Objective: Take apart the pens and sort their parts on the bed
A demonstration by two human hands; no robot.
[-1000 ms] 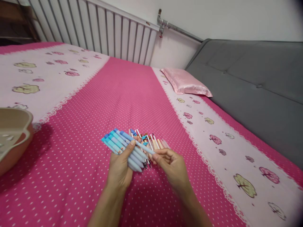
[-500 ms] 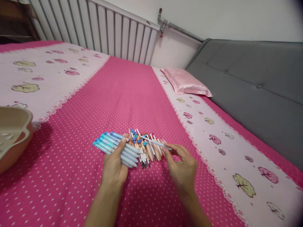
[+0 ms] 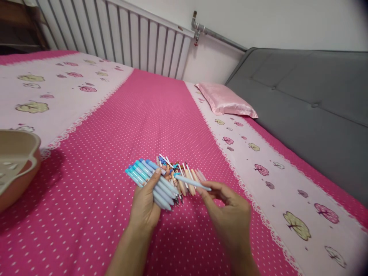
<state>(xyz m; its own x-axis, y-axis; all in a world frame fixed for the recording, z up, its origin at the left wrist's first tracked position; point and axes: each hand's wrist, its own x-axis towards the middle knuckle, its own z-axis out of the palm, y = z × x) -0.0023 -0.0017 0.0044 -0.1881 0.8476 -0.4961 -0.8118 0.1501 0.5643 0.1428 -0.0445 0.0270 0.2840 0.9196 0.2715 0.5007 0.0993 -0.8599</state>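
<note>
A: Closest in, what does your left hand [image 3: 145, 207] have?

B: Your left fingers are wrapped round a fan of blue pens [image 3: 163, 191], thumb pressed on top. The deeper-blue ends point up and left, the pale tapered ends down and right

A: And your right hand [image 3: 230, 209]?

B: You pinch a single pen [image 3: 191, 182] there, thumb against fingers, near one end. It slants across in front of the pile [image 3: 188, 170], its bluer end towards your left hand; you cannot tell whether it touches anything beneath

A: What's in that pile?

B: Beige barrels, thin white sticks and small blue pieces, lying on the bed [image 3: 161, 115] just past your hands. Well off to your left, cut by the edge of view, is a tub [image 3: 36, 145] with small white bits [image 3: 11, 166] in it

A: Farther out?

B: You have dotted pink cloth between pale bands printed with trees, then a pink pillow [image 3: 224, 99] near the grey headboard [image 3: 301, 84] on your right. Beyond them are a white radiator [image 3: 129, 36] and a pipe [image 3: 221, 37] along the wall [image 3: 276, 23]
</note>
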